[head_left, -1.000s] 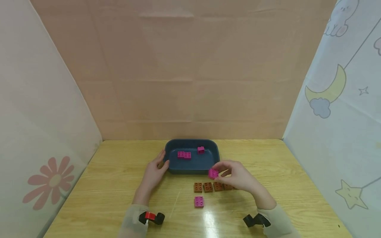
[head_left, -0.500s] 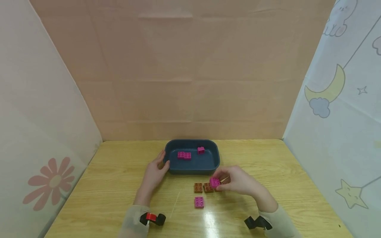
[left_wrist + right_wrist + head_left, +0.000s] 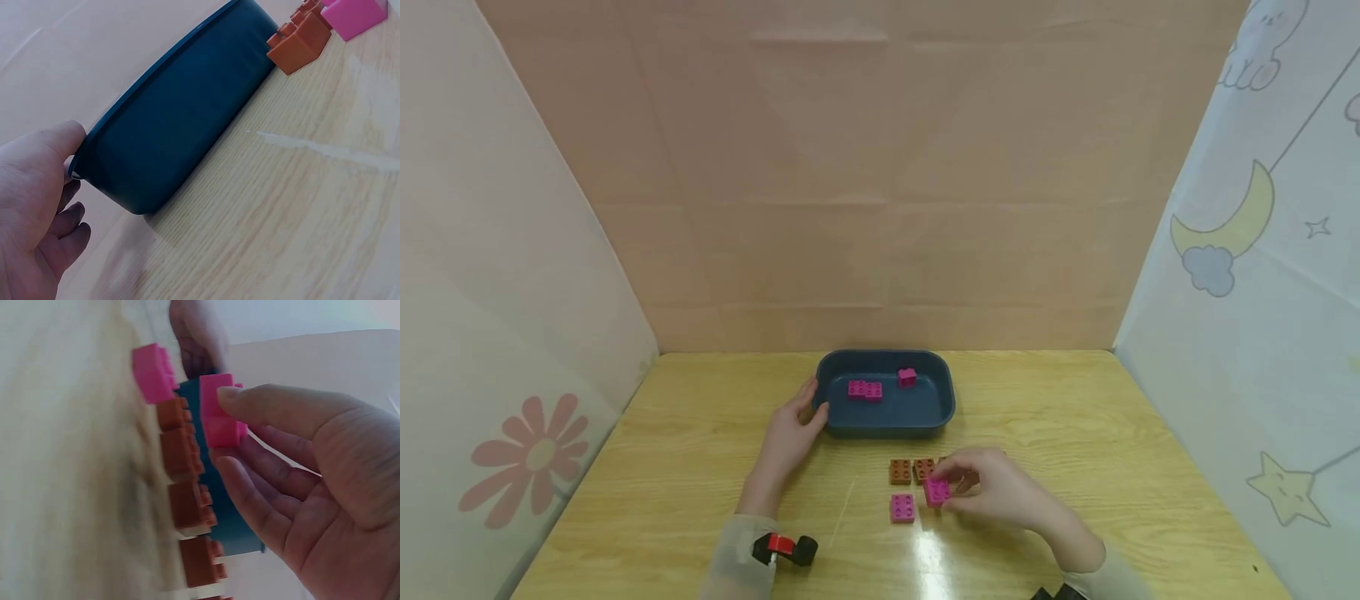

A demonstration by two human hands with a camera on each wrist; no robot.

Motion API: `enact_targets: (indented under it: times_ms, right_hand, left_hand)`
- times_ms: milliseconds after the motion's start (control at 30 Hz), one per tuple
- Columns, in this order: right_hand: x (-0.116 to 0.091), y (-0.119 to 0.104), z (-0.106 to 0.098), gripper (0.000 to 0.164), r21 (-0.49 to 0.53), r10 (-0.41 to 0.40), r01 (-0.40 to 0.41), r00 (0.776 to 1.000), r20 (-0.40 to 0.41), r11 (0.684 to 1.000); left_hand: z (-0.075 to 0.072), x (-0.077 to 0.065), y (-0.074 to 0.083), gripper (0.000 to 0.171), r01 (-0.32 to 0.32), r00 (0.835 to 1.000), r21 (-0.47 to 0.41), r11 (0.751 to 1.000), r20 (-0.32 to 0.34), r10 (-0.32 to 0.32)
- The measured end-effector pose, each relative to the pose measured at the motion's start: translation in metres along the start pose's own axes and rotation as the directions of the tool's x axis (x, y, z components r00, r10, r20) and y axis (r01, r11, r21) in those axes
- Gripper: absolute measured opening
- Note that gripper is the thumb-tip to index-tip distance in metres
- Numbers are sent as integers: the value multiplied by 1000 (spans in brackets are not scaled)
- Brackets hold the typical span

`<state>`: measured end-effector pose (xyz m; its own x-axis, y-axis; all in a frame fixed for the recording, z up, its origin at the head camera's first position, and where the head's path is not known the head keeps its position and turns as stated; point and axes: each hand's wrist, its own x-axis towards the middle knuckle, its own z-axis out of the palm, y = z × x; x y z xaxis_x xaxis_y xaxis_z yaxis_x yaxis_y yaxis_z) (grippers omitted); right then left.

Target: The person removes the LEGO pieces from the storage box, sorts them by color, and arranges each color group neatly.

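Nearby, the right hand (image 3: 996, 490) pinches a pink brick (image 3: 937, 492) beside another pink brick (image 3: 902, 508) on the wood-grain tabletop (image 3: 692, 467); past brown bricks (image 3: 900, 472), the left hand (image 3: 788, 432), relaxed, touches a blue tray (image 3: 887, 432); farthest, a creased beige backdrop (image 3: 880, 208) meets pale, picture-printed side walls (image 3: 1232, 350).

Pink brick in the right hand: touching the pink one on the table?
Apart: right wrist view shows a gap between the held brick and the table brick, blue tray visible through it.
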<state>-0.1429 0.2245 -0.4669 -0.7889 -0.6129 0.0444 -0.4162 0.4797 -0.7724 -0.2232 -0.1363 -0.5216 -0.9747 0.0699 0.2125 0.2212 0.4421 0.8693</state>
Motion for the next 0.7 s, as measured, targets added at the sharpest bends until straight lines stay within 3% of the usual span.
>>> enact_targets:
  times_ms: [233,700]
  right_hand:
    - [-5,4,11,32,-11,-49,49,998,-38,999]
    - [-2,6,20,30,-31,19,-19,1000,-7,999]
  left_hand:
    - [-1,0,-1,60,-10,1000,3,1000,11,10]
    - [-1,1,-1,59,0,1000,-11,1000,5,0]
